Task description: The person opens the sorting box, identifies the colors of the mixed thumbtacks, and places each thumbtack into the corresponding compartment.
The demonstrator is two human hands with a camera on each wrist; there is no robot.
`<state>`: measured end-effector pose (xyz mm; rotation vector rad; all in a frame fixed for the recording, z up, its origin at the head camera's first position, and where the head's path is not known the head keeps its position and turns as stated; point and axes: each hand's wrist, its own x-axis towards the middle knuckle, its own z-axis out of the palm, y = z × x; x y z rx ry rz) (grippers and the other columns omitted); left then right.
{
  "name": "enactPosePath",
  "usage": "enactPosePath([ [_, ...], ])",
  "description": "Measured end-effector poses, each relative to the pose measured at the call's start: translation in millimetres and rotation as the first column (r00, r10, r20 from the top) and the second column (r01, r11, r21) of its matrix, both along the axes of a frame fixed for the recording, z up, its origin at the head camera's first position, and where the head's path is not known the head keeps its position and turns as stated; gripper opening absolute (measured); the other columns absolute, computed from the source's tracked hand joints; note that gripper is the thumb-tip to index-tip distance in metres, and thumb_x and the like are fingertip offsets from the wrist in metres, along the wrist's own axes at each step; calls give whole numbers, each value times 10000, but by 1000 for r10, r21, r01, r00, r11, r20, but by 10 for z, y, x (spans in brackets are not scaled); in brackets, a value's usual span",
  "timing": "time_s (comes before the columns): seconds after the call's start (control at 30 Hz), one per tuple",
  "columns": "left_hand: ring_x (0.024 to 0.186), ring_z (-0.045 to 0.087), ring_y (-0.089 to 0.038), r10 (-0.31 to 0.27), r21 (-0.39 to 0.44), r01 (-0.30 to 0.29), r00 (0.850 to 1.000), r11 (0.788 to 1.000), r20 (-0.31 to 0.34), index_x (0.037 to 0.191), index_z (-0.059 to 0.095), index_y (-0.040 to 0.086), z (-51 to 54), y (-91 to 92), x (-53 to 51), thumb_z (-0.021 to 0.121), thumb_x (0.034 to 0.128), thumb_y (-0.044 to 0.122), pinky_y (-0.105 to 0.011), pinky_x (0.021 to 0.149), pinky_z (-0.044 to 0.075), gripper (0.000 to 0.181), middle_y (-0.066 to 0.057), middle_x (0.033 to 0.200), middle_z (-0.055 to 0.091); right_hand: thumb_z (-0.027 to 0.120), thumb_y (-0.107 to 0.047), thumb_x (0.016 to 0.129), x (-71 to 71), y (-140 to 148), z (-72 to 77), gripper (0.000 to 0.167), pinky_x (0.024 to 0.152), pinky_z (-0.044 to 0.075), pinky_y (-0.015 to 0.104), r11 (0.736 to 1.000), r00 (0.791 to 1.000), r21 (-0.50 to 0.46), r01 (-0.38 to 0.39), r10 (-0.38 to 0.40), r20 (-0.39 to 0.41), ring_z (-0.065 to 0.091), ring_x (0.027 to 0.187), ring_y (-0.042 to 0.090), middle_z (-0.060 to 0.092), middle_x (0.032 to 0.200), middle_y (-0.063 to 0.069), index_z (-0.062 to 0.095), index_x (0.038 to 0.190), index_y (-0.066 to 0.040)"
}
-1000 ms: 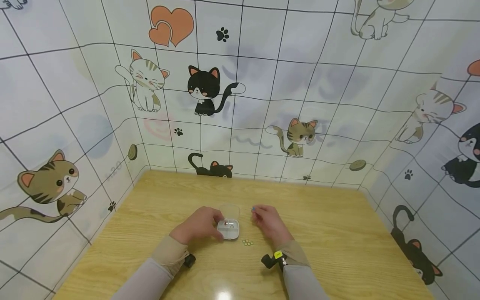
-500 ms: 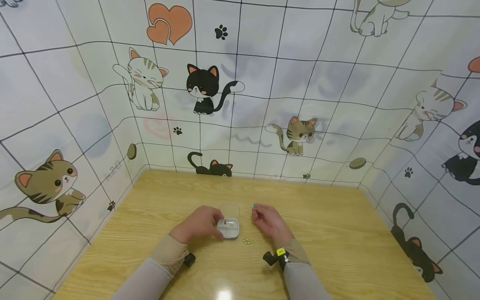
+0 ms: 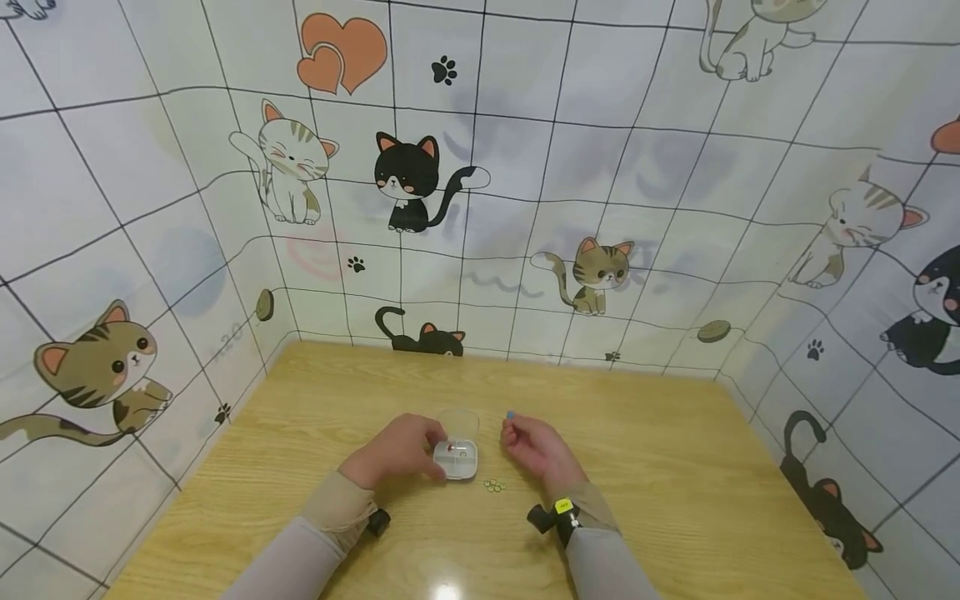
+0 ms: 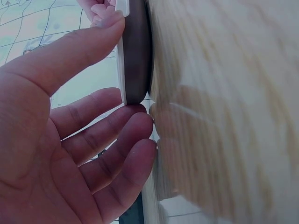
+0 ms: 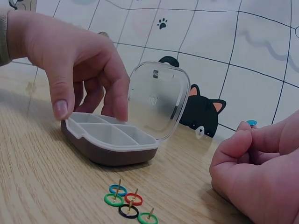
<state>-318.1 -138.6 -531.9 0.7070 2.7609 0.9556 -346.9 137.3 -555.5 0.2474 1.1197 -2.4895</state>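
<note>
A small compartment box (image 5: pixel 112 135), white inside and dark brown outside, stands on the table with its clear hinged lid (image 5: pixel 159 95) raised. My left hand (image 3: pixel 399 450) grips it at its left side, thumb on the near rim and fingers toward the back. Small items lie in a back compartment in the head view, too small to identify. To the right of the box, my right hand (image 3: pixel 542 454) pinches a blue thumbtack (image 5: pixel 252 122) between thumb and curled fingers; only its head shows. Several thumbtacks (image 5: pixel 128 212) with coloured rims lie point up in front of the box.
The wooden table (image 3: pixel 660 475) reaches back to a wall cloth (image 3: pixel 510 167) printed with cats and grid lines. More of this cloth hangs at both sides. Camera mounts (image 3: pixel 553 517) sit on the wrists.
The right hand has shifted slightly and its fingers have curled in more, with the blue tack's head showing on top. The left hand and the box have stayed in place.
</note>
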Motion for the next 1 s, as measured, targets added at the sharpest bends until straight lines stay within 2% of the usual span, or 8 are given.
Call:
enactPosePath([
  [0.17,885,598,-142,1,-5,-1,1000,1000,-8,1102,793,129,7,2,5,986,695,287,-384,874,515,477,37,988,742,449,-33,1114,-8,-10,-14,28,691,450,158,998,1000,55,3,-2,-26,538,783,72,574,894,19,470,1124,-17],
  [0.37,887,604,-150,-6,-1,6,1000,1000,-7,1101,794,119,12,2,9,987,697,282,-386,869,517,477,25,989,747,471,-40,1107,1,-17,-6,38,692,448,164,997,1000,71,12,-11,-22,534,793,77,571,906,19,468,1139,-19],
  [0.57,899,606,-143,-4,-2,4,1000,1000,-4,1111,794,125,-1,6,8,986,697,291,-388,881,522,486,33,1002,746,468,-57,1113,7,-18,14,103,709,466,160,982,990,190,-19,45,-131,538,798,72,589,901,-4,542,1043,-39],
  [0.7,897,605,-138,1,-3,-1,1000,1000,-1,1110,796,127,-3,8,16,986,699,296,-383,880,523,483,41,1002,745,471,-58,1113,11,-49,46,136,695,471,157,948,971,319,-22,96,-219,529,775,64,589,888,-14,576,1047,-1],
  [0.8,889,604,-136,2,-9,-2,1000,1000,-7,1099,797,136,-3,5,14,987,698,297,-376,875,520,472,49,989,743,483,-67,1115,18,-86,92,158,673,474,164,904,946,428,-19,155,-284,535,752,60,594,864,-22,590,1030,14],
  [0.9,887,602,-138,0,-10,0,1000,1000,-9,1092,796,142,-1,3,9,988,696,295,-372,868,518,466,53,981,739,494,-75,1115,31,-120,135,182,663,467,180,858,910,514,-18,227,-348,526,740,70,587,844,-24,588,1002,33],
  [1.0,882,600,-135,-2,-14,2,1000,1000,-10,1090,797,145,-3,3,8,989,695,294,-361,862,514,463,57,977,738,505,-89,1114,63,-155,178,206,673,464,195,813,865,583,-4,295,-405,510,749,88,570,853,-17,576,1035,87],
])
